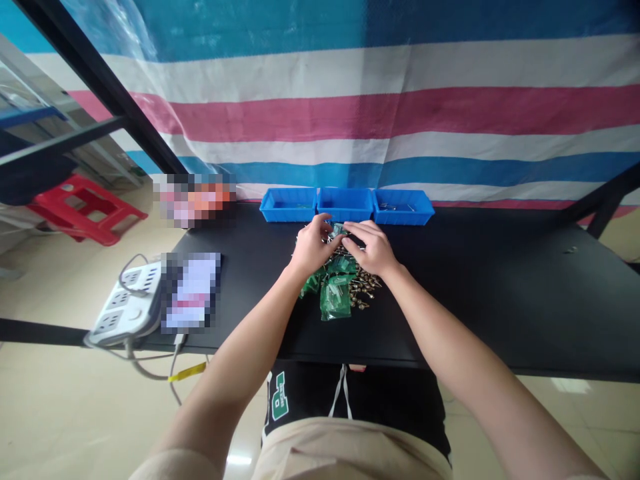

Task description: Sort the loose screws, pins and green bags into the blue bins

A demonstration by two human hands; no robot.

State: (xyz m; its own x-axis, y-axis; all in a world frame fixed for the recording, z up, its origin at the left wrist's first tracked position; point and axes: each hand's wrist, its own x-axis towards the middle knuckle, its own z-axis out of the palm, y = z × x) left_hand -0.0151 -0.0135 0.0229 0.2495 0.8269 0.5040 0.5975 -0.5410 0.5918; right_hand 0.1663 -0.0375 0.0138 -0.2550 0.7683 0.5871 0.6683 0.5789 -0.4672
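Over a heap of small parts, my left hand (312, 245) and my right hand (374, 247) meet with curled fingers. Between their fingertips is a small clear greenish plastic bag (339, 230), which both seem to pinch; its contents are too small to make out. Beneath and nearer to me lie several green plastic bags (336, 298) holding pale pieces. Loose metal pieces with brassy round heads and thin shanks (364, 287) spread around the bags, mostly below my right hand. My hands cover part of the heap.
Three blue bins stand in a row behind the heap: left bin (289, 215), middle bin (345, 215), right bin (404, 217) with a few thin metal pieces. A power strip (131, 300) and cables sit at the black table's (480, 300) left edge, beside a blurred-out phone-like object (193, 291).
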